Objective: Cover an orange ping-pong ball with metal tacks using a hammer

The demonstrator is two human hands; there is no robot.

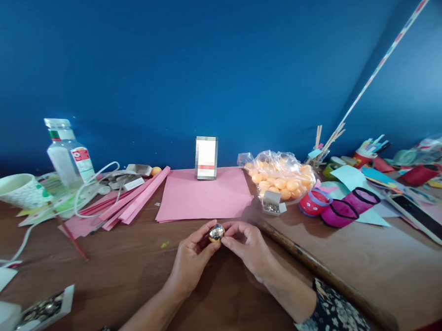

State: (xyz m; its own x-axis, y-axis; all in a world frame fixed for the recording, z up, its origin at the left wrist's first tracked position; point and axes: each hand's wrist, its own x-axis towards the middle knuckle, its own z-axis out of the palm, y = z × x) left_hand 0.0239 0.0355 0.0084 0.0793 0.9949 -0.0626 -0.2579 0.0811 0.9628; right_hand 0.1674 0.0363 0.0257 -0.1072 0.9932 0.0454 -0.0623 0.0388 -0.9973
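A small shiny ball [216, 232], mirror-like silver and gold with an orange-gold underside, is held just above the brown table. The fingers and thumb of my left hand [194, 258] close around its left side. From the right, my right hand [249, 248] pinches at the ball's edge, its thumb and fingertips touching it. Whether a small piece is between those right fingertips I cannot tell. Beyond my hands lie pink paper sheets [204, 199]. An open small box of metal pins [273, 205] stands to their right, in front of a clear bag of orange balls [279, 176].
A wooden stick [326, 270] lies beside my right forearm. Pink strips [130, 205], a white cable, a glass bottle [64, 152] and a paper cup [17, 189] crowd the left. Purple rings [340, 213] and a phone [422, 218] are at right; a box of shiny tacks [45, 309] sits near left.
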